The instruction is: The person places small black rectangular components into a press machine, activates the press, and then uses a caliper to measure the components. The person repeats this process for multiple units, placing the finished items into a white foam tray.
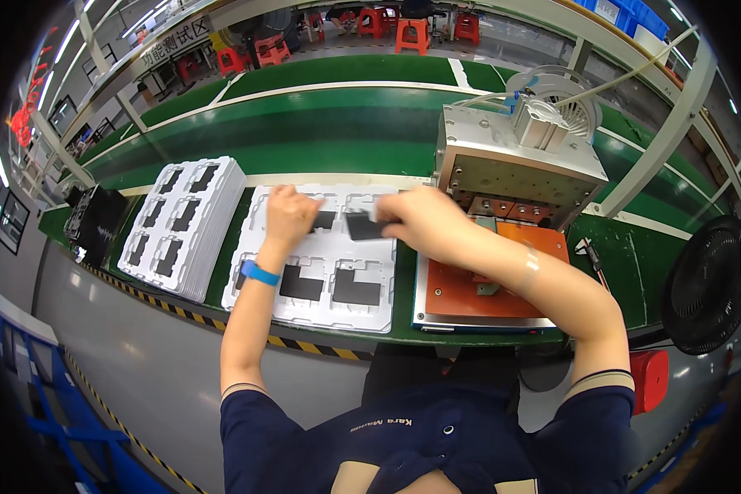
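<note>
1. Green bench (pixel 626 280): white tray (pixel 329 249), tray stack (pixel 163 221) at its 9 o'clock, metal press (pixel 514 160) at 2.
2. Right hand (pixel 412 216): fingers pinching black flat piece (pixel 362 227), tray's 1 o'clock.
3. Left hand (pixel 291 214): fingers curled, tray's 11 o'clock; can't tell if gripping.

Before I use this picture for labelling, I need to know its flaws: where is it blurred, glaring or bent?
In the head view, the right hand and the flat black piece at its fingertips are motion-blurred; light glares off the glossy grey floor; the long green belt bows into an arc; the corners go black.
</note>
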Demonstrator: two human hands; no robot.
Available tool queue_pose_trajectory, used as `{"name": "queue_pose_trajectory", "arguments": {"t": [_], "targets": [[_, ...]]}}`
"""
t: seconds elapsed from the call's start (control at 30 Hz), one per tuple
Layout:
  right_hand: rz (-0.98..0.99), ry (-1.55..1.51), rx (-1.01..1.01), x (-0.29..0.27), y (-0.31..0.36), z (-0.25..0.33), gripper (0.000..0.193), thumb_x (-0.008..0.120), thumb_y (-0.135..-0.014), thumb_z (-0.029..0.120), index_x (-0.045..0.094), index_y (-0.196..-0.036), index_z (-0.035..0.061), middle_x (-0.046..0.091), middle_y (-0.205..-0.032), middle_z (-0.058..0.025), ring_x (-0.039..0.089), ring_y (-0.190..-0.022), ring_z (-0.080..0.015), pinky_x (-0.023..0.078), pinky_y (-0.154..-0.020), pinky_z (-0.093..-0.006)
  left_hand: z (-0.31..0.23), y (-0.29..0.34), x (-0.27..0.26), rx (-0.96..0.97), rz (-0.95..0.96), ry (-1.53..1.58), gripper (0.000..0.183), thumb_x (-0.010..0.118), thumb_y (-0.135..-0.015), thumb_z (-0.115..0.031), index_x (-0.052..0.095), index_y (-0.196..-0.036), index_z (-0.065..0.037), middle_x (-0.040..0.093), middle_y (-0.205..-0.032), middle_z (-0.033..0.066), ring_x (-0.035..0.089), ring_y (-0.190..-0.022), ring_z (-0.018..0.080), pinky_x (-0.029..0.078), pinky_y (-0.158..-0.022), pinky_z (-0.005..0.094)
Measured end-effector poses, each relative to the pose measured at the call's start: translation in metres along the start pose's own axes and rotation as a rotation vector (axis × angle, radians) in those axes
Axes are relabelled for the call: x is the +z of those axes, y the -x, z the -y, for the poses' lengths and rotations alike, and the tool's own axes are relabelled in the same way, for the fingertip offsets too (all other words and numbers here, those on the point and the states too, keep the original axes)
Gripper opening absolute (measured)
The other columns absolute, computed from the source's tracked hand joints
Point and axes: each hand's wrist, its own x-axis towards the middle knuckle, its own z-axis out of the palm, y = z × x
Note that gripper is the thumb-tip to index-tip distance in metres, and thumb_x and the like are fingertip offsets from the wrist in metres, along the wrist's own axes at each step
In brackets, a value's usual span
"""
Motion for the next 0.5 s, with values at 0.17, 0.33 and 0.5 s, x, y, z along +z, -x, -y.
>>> {"name": "queue_pose_trajectory", "arguments": {"t": [0.17, 0.33, 0.5], "targets": [[-0.053, -0.358, 0.247, -0.075, 0.111, 0.001, 0.03, 0.081, -0.076, 0.002, 0.063, -0.099, 0.0011, 0.068, -0.083, -0.0007, 0.066, -0.078, -0.0083, 0.052, -0.07, -0.0241, -0.056, 0.004, 0.015, -0.042, 0.266, 0.261, 0.038, 0.066, -0.091, -0.028, 0.068, -0.06, -0.007, 0.064, -0.059, 0.0051, 0.054, -0.07, 0.0252, 0.042, -0.08, 0.0407], [-0.081, -0.723, 0.61, -0.101, 0.195, -0.055, 0.026, 0.078, -0.08, 0.001, 0.066, -0.103, -0.0026, 0.069, -0.081, -0.0016, 0.064, -0.072, -0.006, 0.051, -0.064, -0.0207, -0.071, -0.007, 0.018, -0.036, 0.295, 0.303, 0.029, 0.07, -0.087, -0.025, 0.065, -0.066, -0.005, 0.061, -0.066, 0.0069, 0.053, -0.074, 0.027, 0.041, -0.08, 0.0409], [-0.118, -0.69, 0.767, -0.094, 0.201, -0.06, 0.024, 0.076, -0.082, 0.002, 0.069, -0.104, -0.0045, 0.07, -0.086, -0.0035, 0.061, -0.069, -0.0048, 0.049, -0.059, -0.0192, -0.076, -0.029, 0.001, -0.004, 0.156, 0.256, 0.021, 0.073, -0.083, -0.019, 0.062, -0.07, -0.005, 0.059, -0.076, 0.0073, 0.054, -0.08, 0.0289, 0.042, -0.083, 0.0431]]}}
